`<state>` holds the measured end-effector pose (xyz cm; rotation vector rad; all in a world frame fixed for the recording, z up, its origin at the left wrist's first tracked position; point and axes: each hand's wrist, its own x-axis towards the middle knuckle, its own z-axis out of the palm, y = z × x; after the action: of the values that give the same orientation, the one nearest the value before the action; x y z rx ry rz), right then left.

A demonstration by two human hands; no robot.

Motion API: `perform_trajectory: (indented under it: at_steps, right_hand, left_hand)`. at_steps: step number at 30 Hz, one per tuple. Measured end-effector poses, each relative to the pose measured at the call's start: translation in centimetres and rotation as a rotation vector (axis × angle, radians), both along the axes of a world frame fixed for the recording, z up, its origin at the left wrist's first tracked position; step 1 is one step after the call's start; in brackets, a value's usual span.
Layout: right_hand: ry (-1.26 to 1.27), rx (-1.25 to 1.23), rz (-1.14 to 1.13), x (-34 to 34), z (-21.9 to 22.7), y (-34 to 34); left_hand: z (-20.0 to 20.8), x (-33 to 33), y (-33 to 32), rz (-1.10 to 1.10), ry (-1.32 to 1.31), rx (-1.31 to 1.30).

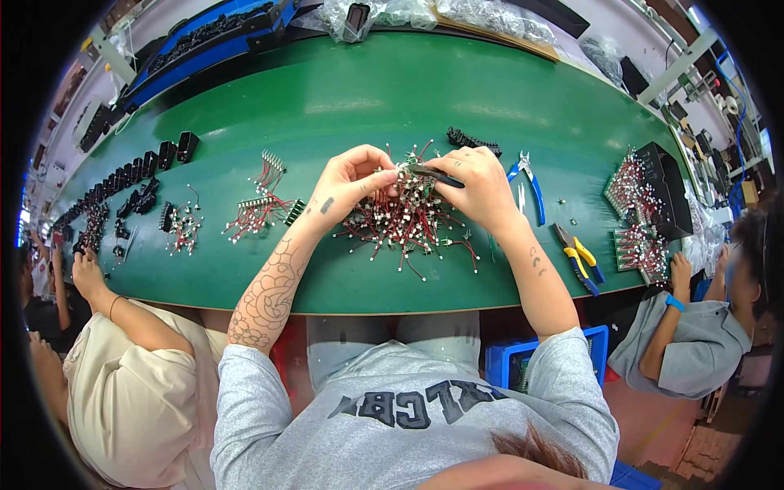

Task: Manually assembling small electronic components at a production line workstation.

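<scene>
Both my hands meet over a heap of small parts [402,220] with red and black wires and white connectors, in the middle of the green table. My left hand [359,181] is closed in a pinch at the heap's top left; what its fingertips hold is too small to make out. In my right hand [476,181] are black tweezers [442,176], their tips pointing left into the top of the heap, close to my left fingertips. Small green boards show among the wires there.
Blue-handled pliers [535,192] and yellow-and-blue pliers [578,257] lie to the right. Wired board clusters [257,214] lie left, with black housings [131,175] beyond. A black strip [474,141] lies behind my right hand. Co-workers sit on both sides; a black box [665,184] stands at right.
</scene>
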<state>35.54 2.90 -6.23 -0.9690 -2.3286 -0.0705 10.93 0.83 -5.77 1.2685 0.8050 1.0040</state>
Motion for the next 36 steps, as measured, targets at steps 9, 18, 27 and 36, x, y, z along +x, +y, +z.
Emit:
perform_trajectory:
  at_steps: [9,18,27,36]
  right_hand:
    - [0.048,-0.062,-0.014,-0.42,0.17,-0.15]
    - [0.019,0.020,0.011,-0.51,0.42,-0.16]
    - [0.052,0.029,0.018,-0.56,-0.14,-0.04]
    - [0.060,-0.027,0.038,-0.49,0.05,-0.12]
  left_hand:
    - [-0.39,0.08,0.13,0.056,0.024,0.007]
    - [-0.32,0.08,0.10,0.079,0.013,0.014]
    - [-0.18,0.25,-0.15,0.091,-0.018,-0.002]
    - [-0.20,0.03,-0.17,0.031,-0.018,-0.017]
